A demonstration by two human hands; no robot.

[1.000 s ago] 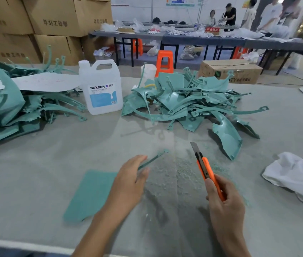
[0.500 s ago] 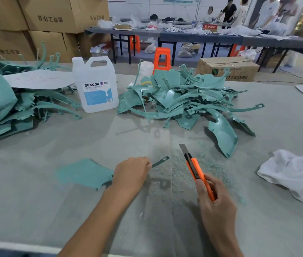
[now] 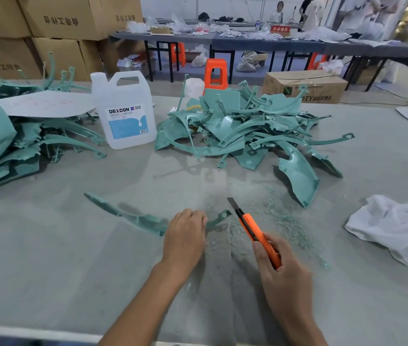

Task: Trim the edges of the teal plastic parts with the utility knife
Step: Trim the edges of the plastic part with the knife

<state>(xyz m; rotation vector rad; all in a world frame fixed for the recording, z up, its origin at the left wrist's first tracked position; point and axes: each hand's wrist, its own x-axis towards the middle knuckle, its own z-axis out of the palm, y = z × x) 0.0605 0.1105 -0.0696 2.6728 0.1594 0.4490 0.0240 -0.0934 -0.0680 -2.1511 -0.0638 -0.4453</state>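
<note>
On table [image 3: 73, 258], one teal part [image 3: 133, 216], one knife [image 3: 255, 231], two hands.

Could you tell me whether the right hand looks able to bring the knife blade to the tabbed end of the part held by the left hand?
Probably yes: the blade sits just beside the tab, nothing between.

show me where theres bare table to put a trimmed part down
Bare table lies near left, below the left pile and left of the left hand. Another patch lies near right, below the white cloth. The far middle is crowded by the jug and centre pile.
</note>
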